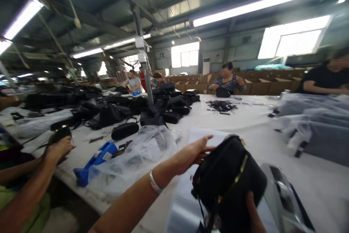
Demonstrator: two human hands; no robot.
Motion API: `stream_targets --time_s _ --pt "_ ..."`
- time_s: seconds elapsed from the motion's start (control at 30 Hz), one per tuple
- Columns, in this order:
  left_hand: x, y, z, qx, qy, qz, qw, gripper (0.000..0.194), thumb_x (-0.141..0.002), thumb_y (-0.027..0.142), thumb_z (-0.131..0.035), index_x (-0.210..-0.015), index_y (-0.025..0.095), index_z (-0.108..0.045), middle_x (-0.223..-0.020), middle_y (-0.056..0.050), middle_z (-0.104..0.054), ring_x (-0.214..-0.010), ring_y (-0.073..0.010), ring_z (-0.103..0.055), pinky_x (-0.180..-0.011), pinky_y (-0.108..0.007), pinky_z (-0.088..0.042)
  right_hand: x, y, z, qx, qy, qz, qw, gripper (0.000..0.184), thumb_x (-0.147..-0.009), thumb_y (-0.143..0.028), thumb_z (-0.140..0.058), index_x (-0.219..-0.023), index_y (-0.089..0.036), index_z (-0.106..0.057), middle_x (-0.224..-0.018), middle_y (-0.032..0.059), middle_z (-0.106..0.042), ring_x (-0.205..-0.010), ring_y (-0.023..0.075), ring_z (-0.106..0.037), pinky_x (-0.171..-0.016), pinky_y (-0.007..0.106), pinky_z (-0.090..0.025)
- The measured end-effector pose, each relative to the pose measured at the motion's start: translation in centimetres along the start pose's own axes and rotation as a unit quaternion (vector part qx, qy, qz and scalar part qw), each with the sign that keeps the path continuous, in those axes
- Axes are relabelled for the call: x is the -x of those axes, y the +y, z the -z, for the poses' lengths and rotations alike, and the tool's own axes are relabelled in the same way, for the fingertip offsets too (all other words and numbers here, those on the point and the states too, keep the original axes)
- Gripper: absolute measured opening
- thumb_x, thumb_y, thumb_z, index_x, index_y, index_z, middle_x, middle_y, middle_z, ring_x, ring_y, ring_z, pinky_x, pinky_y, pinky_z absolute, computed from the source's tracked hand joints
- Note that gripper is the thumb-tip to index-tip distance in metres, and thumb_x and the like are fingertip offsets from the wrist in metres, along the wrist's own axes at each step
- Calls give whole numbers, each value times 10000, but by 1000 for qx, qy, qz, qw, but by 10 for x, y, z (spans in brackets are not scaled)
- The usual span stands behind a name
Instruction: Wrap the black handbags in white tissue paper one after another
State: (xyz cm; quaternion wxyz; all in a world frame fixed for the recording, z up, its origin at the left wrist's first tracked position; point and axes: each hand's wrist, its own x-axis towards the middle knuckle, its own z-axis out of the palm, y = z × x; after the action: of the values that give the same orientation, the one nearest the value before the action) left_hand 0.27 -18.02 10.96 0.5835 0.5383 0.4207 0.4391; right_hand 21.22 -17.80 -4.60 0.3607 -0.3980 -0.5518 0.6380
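A black bag [227, 178] with a gold-coloured zip is held up in front of me, tilted, with a thin strap hanging from its lower left. My right hand [254, 213] grips its lower right side; the thumb lies on the face and the other fingers are hidden. At the bag's upper left edge is my left hand [194, 153], its fingers stretched out and apart, the tips partly behind the bag. A silver bangle [155, 182] circles my left wrist. Under the bag lies a pale, shiny sheet [180, 207].
Clear plastic bags [136, 160] and a blue tool-like object [95, 160] lie left of me. Black bags [160, 105] pile up beyond, by a post [148, 84]. A co-worker's hand [61, 149] holds a dark item at left. Plastic-wrapped grey stock [321, 127] stands right.
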Motion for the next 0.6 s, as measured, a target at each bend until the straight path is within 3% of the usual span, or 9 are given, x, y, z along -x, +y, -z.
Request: stream_targets --time_s 0.07,0.13,0.2,0.3,0.37,0.47,0.6 --pt "6 -25 1 49 19 26 998 749 -916 709 -311 -1518 263 -299 -1437 -125 -529 -1199 -295 -593 -972 -442 -463 7 2 -4 -74 23 -35 996 727 -813 -828 -370 -1276 -315 -594 -1197 45 -690 -1104 302 -641 -874 489 -582" --pt "19 -49 -4 69 13 51 996 760 -915 721 -272 -1522 263 -286 -1453 -130 -510 -1238 -301 -564 -1001 -463 -440 11 1 -6 -299 63 -72 950 748 -803 -791 -480 -1274 -227 -621 -1203 77 -697 -1123 307 -636 -983 493 -518" --pt "35 -71 -13 84 -3 61 995 734 -924 697 -313 -1532 290 -249 -1473 -125 -487 -1275 -297 -534 -1006 -463 -443 12 -1 -7 -412 94 -83 903 662 -809 -692 -597 -1244 -196 -647 -1174 77 -712 -1120 286 -643 -1019 459 -492" --pt "57 -98 -29 44 9 29 999 839 -877 530 -619 -1545 348 -144 -1510 -130 -432 -1241 -287 -559 -940 -414 -500 17 0 -7 -446 103 -83 885 605 -819 -629 -638 -1220 -177 -665 -1148 85 -723 -1104 279 -656 -1022 446 -489" --pt "66 -112 -38 -42 50 8 998 1008 -785 383 -762 -1548 357 -103 -1462 -145 -481 -1044 -240 -660 -838 -364 -544 21 3 -9 -444 92 -75 888 635 -824 -646 -618 -1236 -163 -656 -1163 101 -715 -1111 291 -652 -1027 463 -483" --pt "74 -120 -42 -177 134 -24 975 905 -787 320 -735 -1533 315 -222 -1226 -100 -652 -697 -124 -646 -694 -298 -553 29 9 -13 -441 82 -61 892 660 -829 -662 -599 -1260 -164 -642 -1182 102 -706 -1138 292 -639 -1045 467 -470" --pt "82 -114 -34 -223 176 -83 955 544 -889 316 -573 -1418 239 -479 -973 -42 -706 -670 -116 -615 -617 -240 -524 38 18 -23 -456 41 -42 888 609 -866 -633 -574 -1278 -188 -627 -1250 73 -675 -1196 269 -604 -1074 448 -452"
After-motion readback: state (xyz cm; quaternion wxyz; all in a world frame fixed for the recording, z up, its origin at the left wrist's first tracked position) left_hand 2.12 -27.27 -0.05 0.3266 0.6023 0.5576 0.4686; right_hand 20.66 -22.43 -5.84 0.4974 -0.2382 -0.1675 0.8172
